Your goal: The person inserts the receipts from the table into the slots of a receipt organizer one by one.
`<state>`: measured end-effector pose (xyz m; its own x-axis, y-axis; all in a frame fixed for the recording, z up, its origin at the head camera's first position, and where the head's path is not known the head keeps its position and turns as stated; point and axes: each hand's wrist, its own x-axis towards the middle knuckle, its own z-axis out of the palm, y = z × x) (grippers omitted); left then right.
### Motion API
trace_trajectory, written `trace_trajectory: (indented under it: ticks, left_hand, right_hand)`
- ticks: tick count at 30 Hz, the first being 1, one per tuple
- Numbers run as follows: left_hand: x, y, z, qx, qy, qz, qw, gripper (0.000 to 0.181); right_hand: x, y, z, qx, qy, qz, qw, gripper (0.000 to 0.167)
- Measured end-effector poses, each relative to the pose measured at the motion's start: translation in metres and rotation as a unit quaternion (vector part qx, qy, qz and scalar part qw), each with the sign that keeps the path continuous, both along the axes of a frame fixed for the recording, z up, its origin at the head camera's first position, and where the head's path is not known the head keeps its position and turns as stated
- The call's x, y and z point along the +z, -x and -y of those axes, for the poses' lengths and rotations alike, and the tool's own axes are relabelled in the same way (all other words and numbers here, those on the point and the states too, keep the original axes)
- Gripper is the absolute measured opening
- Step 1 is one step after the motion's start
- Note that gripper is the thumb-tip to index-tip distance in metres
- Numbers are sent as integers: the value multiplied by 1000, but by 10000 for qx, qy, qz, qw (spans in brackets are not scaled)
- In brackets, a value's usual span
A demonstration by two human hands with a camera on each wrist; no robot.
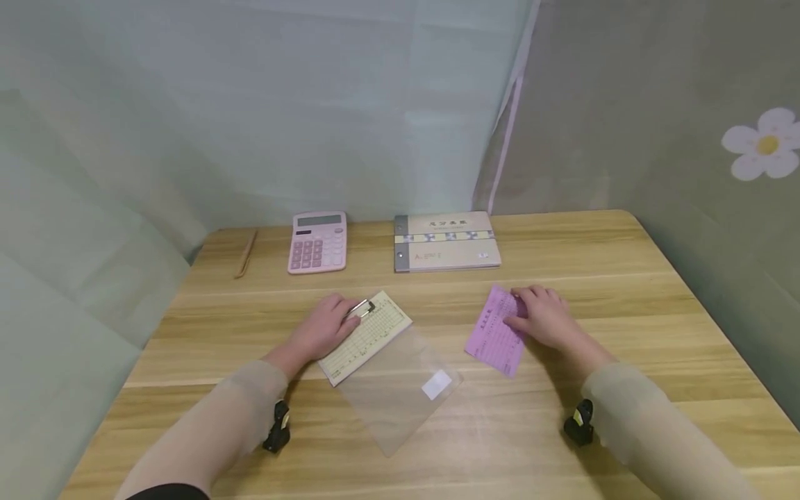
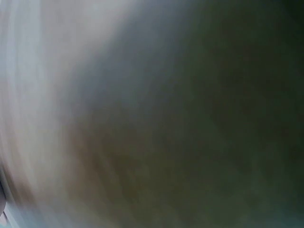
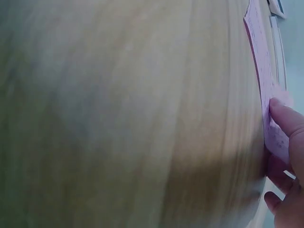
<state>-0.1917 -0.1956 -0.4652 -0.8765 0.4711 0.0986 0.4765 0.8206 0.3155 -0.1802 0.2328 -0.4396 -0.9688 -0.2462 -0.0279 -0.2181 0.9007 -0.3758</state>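
Observation:
A clear clipboard (image 1: 400, 389) with a white label lies askew on the table, and a pale yellow printed form pad (image 1: 369, 339) sits across its upper end beside the metal clip (image 1: 361, 307). My left hand (image 1: 325, 328) grips the clipboard at the clip end, with the thumb over the pad's edge; its far fingers are partly hidden. To the right, my right hand (image 1: 545, 316) holds a purple printed slip pad (image 1: 494, 333) by its right side. In the right wrist view the thumb lies on top of the purple slip pad (image 3: 259, 52). The left wrist view is too blurred to read.
At the back of the wooden table (image 1: 562, 243) lie a pink calculator (image 1: 319, 243), a brown pen (image 1: 246, 255) and a beige ledger book (image 1: 446, 242) with a grey spine. Pale curtains (image 1: 312, 111) hang behind and beside the table.

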Motion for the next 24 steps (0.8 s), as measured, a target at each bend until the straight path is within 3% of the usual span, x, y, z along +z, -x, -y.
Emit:
trace_trajectory:
  ticks: [6,11,17,24]
  left_hand:
    - [1,0,-1,7,-12,8,10000,43]
    - [2,0,-1,43,46,66,10000,43]
    - [2,1,-1,71,80,85,9999,44]
    - [3,0,-1,51,70,48,10000,43]
  right_hand:
    - [3,0,-1,174,150,-122,9997,57]
    - [9,1,1,399,639,-443,9962,49]
    - [28,-3,8,516,1137,-352,9915,48]
    - [59,-15,28,1092,1345,-577,9832,44]
